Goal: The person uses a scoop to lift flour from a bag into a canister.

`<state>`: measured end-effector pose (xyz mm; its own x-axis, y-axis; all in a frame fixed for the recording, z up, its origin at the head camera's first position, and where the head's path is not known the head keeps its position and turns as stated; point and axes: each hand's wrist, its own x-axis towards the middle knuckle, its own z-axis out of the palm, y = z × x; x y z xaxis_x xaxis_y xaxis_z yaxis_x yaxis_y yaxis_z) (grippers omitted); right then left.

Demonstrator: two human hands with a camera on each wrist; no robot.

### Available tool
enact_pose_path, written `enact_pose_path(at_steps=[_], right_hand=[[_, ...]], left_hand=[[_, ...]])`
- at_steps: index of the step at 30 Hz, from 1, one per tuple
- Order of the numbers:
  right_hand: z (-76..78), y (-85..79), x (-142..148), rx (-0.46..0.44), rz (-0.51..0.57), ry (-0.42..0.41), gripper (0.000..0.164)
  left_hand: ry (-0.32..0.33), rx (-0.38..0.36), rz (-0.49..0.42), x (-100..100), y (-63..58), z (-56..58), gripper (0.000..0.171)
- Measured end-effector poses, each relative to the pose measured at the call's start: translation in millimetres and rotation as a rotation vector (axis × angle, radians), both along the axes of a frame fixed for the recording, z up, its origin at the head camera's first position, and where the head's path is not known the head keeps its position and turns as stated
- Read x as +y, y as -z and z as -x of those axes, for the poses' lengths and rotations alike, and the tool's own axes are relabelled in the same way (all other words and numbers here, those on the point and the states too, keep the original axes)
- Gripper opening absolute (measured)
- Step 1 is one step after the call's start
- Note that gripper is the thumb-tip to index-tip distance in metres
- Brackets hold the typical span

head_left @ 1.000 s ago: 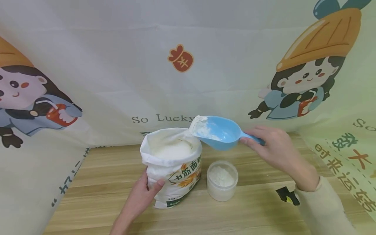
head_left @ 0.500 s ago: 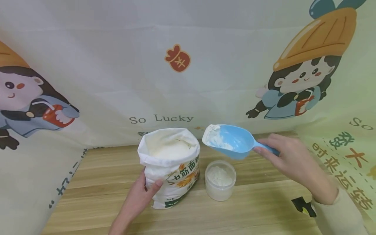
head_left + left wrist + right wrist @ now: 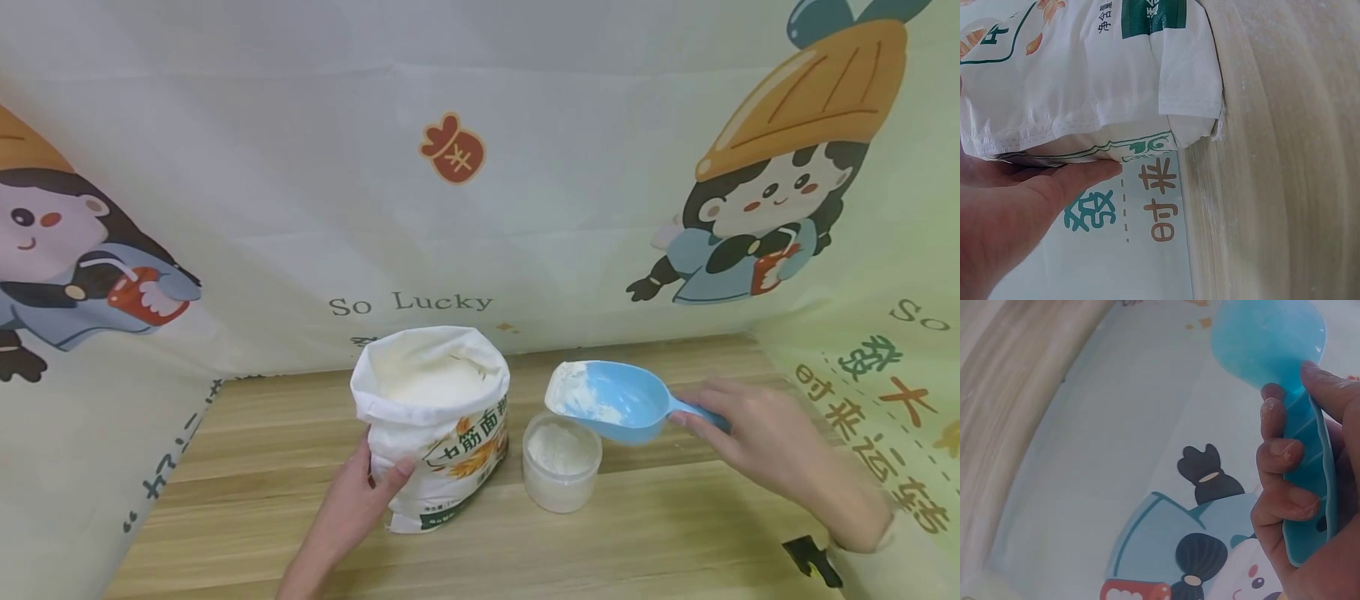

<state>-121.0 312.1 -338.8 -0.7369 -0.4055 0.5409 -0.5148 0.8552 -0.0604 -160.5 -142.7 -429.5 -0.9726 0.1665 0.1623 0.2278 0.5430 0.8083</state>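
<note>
An open white flour bag with printed wheat stands upright, white flour showing inside. My left hand holds its left side, thumb on the front; in the left wrist view the fingers reach along the bag's side, partly hidden. With curled fingers my right hand grips the handle of a light blue scoop. Flour clings to the scoop's front lip, which hangs just over the back right rim of a clear round jar. The jar holds a mound of flour.
The bag and jar stand close together on a wood-grain table. A white printed cloth rises behind and at both sides. Near my right sleeve lies a small black piece with a yellow mark.
The scoop has moved right and down, away from the bag's mouth to over the jar's back edge. My left hand and the bag have hardly moved.
</note>
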Motion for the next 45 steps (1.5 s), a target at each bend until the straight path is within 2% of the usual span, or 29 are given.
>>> enact_pose_path(at_steps=[6,13,19,21,27,30,32,35,37,45], right_hand=[[-1.4,5.6,3.9,-0.025,-0.036,-0.001,0.023],[-4.3,3.5,2.8,-0.048,-0.111,0.023,0.025],[-6.0,-2.5,2.4,-0.002,-0.169,-0.004,0.026],[-5.6,-4.0,2.0,0.026,-0.185,-0.024,0.032],[-3.4,-7.9,-3.7,0.098,-0.215,-0.065,0.068],[-2.6,-11.1,-8.1,0.102,-0.237,-0.07,0.074],[-2.2,-14.1,-11.1,0.085,-0.267,-0.066,0.065],[-2.1,-18.9,-16.0,0.055,-0.324,-0.057,0.035],[-1.5,-21.4,-19.6,0.048,-0.363,-0.051,0.022],[0.7,-30.9,-34.5,0.056,-0.425,-0.048,0.02]], left_hand=[[0.004,0.001,-0.002,-1.1,0.2,-0.2,0.07],[-0.002,-0.007,0.004,-0.8,-1.1,-0.6,0.068],[0.0,-0.02,-0.004,-0.5,-3.0,-0.7,0.066],[0.0,-0.022,-0.005,-0.3,-2.9,-0.3,0.066],[0.0,-0.025,-0.004,-0.6,-3.4,-0.4,0.067],[0.001,-0.022,0.0,-0.9,-2.8,0.0,0.066],[0.001,-0.022,0.004,-0.8,-2.2,0.6,0.066],[0.001,-0.025,0.001,-0.8,-1.9,1.1,0.067],[0.001,-0.031,-0.006,-0.8,-2.5,0.6,0.066],[0.007,-0.048,-0.025,-0.5,-5.6,-0.3,0.066]])
